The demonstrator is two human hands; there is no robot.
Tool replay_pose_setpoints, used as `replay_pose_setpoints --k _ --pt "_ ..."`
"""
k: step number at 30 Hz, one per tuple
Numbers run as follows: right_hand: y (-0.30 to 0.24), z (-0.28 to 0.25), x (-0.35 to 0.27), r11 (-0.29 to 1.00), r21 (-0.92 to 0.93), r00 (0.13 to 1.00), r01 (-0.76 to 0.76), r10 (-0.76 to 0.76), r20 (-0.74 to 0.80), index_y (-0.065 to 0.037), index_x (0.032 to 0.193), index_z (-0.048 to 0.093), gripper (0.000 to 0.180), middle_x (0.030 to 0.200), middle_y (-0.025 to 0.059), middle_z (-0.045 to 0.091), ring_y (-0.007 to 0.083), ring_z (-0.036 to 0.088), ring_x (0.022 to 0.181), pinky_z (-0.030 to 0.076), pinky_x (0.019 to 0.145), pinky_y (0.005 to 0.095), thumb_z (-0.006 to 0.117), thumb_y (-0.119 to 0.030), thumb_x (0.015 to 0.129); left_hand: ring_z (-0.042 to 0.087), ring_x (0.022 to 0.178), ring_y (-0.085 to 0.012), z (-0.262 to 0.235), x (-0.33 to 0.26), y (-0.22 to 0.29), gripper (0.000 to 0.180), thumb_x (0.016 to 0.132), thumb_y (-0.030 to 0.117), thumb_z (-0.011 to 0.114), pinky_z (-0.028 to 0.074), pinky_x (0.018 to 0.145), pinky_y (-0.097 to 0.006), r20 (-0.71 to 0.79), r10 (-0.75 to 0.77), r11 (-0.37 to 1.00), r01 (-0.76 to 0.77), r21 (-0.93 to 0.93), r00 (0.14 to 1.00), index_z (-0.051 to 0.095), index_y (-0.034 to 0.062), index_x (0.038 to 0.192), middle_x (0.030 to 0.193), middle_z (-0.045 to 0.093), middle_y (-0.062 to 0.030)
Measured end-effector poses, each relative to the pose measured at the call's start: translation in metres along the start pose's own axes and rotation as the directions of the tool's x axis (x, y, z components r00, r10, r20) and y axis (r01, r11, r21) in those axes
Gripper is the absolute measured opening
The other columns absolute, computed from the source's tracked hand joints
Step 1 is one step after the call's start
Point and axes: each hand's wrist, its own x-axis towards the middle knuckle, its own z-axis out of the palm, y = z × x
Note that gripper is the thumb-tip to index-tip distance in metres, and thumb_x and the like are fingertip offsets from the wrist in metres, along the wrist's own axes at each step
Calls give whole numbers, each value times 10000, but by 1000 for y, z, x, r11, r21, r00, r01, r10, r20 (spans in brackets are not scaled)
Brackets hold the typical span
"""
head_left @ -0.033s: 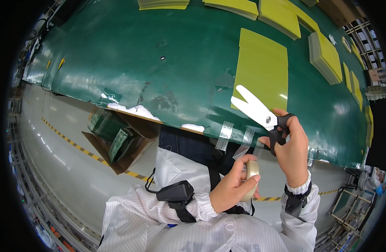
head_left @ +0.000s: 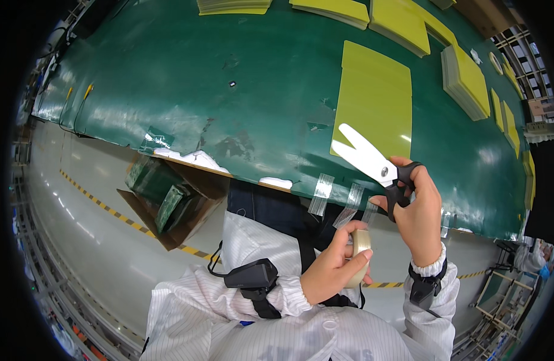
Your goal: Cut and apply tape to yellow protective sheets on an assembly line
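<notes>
My left hand (head_left: 334, 271) is closed around a roll of pale, shiny tape (head_left: 359, 256), just off the near edge of the green-topped table (head_left: 168, 78). In my right hand (head_left: 420, 210) are scissors (head_left: 382, 171) with white blades and black handles. Their blades stand apart and point up and left, over the lower end of a flat yellow sheet (head_left: 374, 99). Strips of clear striped tape (head_left: 322, 194) hang from the table edge between the scissors and my body. Another tape strip (head_left: 370, 213) lies close to my right thumb and above the roll.
Stacks of yellow sheets (head_left: 400, 27) line the far side, with a thick stack (head_left: 465, 81) at the right. An open cardboard box (head_left: 147, 219) holding green pieces stands below the table at left. A small dark object (head_left: 232, 84) lies on the tabletop.
</notes>
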Motion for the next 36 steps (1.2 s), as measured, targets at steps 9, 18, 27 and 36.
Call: replay_pose_setpoints --k 9,18,27,36 --pt "31 -54 -18 952 295 991 -87 53 122 -40 918 459 491 806 57 497 205 451 733 395 678 319 810 -283 676 600 703 -163 -13 17 -21 407 961 163 489 537 617 -315 -71 -38 998 34 -54 997 276 82 1298 805 551 -88" --pt "48 -126 -31 997 -65 606 45 24 795 10 726 570 601 624 127 585 313 592 535 444 502 373 776 -546 632 615 585 -202 -7 18 -23 185 996 255 445 531 554 -322 -185 -17 999 8 -49 983 400 86 1057 730 551 -83" --pt "28 -113 -16 953 -288 530 90 199 824 -14 650 562 651 561 139 570 337 583 522 450 506 400 681 -654 683 616 572 -203 -8 16 -25 194 996 254 445 525 564 -310 -210 -5 1000 0 -22 978 406 82 1076 734 553 -78" --pt "20 -100 -8 915 -390 462 101 304 833 -12 715 586 701 570 121 582 345 621 575 481 528 406 645 -709 668 617 572 -206 -9 16 -24 208 998 246 439 522 565 -314 -183 -11 1000 11 3 983 404 76 1114 739 543 -76"
